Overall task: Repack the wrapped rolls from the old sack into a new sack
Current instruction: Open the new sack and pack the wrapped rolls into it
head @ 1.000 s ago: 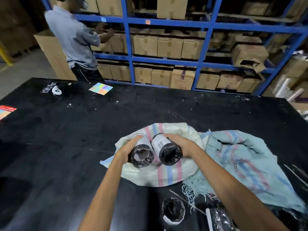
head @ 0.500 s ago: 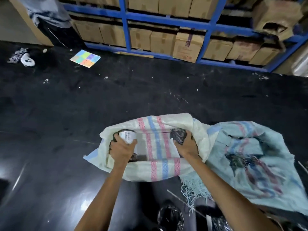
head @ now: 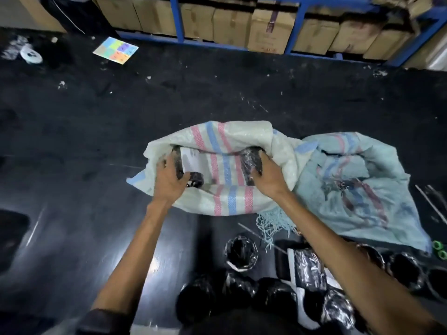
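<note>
A pale woven sack [head: 232, 201] with pink and blue stripes lies open on the black table. Inside its mouth, my left hand [head: 169, 182] grips a black wrapped roll with a white label [head: 189, 160] at the left side. My right hand [head: 268, 175] grips a second black wrapped roll [head: 250, 158] at the right side. A faded teal sack [head: 358, 187] lies crumpled to the right, touching the pale one. Several more black wrapped rolls [head: 242, 253] stand and lie at the near table edge.
The black table [head: 96, 131] carries a coloured card [head: 115, 50] and a white tape piece [head: 31, 55] at the far left. Blue shelving [head: 300, 22] with cardboard boxes stands behind. Thin rods [head: 430, 204] lie at the right edge.
Both hands carried the two rolls from above the sack down into its mouth and spread them apart. The camera tilted down, so more rolls show at the near edge.
</note>
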Tool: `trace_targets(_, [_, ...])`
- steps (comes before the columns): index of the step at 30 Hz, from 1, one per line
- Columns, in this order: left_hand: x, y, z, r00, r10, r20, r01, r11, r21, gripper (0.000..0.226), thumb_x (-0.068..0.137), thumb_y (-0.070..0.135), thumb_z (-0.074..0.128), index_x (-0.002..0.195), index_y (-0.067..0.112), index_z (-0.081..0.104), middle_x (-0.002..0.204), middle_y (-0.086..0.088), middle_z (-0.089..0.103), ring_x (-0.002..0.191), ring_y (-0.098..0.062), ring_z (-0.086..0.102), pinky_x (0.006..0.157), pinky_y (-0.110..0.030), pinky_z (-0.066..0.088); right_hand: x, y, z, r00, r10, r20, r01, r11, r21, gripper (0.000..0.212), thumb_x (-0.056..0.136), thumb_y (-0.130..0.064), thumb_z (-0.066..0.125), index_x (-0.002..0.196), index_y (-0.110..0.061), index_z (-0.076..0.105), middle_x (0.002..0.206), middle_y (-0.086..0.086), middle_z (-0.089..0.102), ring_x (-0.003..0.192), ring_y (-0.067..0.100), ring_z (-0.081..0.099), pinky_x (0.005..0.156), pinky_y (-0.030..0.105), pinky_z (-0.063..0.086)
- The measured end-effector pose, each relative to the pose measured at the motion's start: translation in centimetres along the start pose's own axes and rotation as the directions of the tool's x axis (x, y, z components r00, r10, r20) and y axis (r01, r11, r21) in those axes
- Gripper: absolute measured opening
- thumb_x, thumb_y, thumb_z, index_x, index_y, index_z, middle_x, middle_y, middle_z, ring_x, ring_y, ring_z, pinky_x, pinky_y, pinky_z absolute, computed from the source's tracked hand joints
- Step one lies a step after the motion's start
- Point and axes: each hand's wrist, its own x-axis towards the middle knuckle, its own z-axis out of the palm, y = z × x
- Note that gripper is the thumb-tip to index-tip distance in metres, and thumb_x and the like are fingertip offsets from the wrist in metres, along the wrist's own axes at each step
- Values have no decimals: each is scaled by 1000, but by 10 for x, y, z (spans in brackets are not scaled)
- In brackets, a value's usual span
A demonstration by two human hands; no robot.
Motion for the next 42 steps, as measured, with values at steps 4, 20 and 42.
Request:
trace_targets(4, [-84, -16, -39, 957, 106, 268, -127, 990, 62, 81, 74, -1, 72, 143, 28, 42, 126, -5, 48, 112, -27, 55, 80, -34, 52, -80, -13, -9, 950, -310, -51, 312, 949, 43, 56, 92, -12, 57, 147, -14, 46, 141, 8, 55, 125, 21, 54, 111, 35, 41])
trace_targets(20, [-280, -81, 15, 832, 4, 555, 230, 907, -352, 87, 60, 16, 96, 134, 25, 52, 124, 9, 69, 117, -8, 64, 108, -36, 47, -190, 49, 74, 929, -171, 328, 111, 975, 195, 112, 59, -23, 94, 147, -33, 26, 141, -1, 51, 128, 18, 52, 111, 39, 41])
trace_targets(42, [-19, 93, 10, 782, -200, 591, 620, 347, -704, 62, 87, 51, 71, 134, 12, 60, 123, -15, 70, 115, -32, 67, 107, -51, 46, 12, -26, -14, 817, 193, 544, -571, 138, 809, 62, 71, -53, 82, 125, -28, 63, 126, 10, 67, 116, 31, 63, 99, 55, 51])
